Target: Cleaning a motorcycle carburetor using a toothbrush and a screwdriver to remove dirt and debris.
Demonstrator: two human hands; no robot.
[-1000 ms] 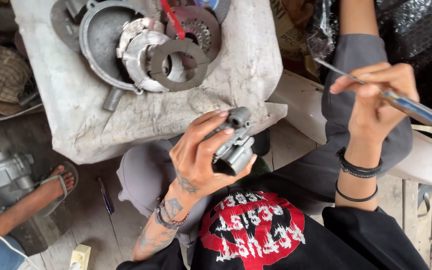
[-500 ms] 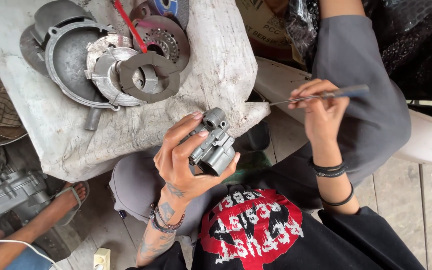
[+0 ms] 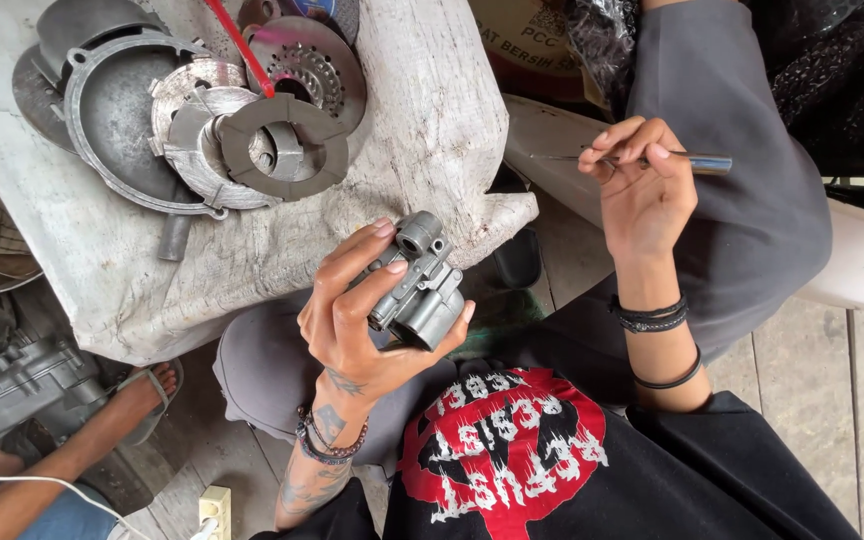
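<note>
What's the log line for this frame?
left hand: holds grey metal part | right hand: holds thin metal tool | apart

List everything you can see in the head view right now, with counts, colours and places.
small cast metal part: one, grey, held above the lap, centre
thin metal tool: one, silver, held level at upper right
covered work block: one, dirty white, upper left
round housing cover: one, grey, on the block at left
stacked discs: several, grey, on the block beside the cover, exact count unclear
perforated disc: one, pinkish metal, top centre of the block
red strip: one, lying across the discs
engine casing: one, grey, on the floor at lower left
another person's sandalled foot: one, lower left
left hand: holds the cast part
right hand: pinches the tool
</note>
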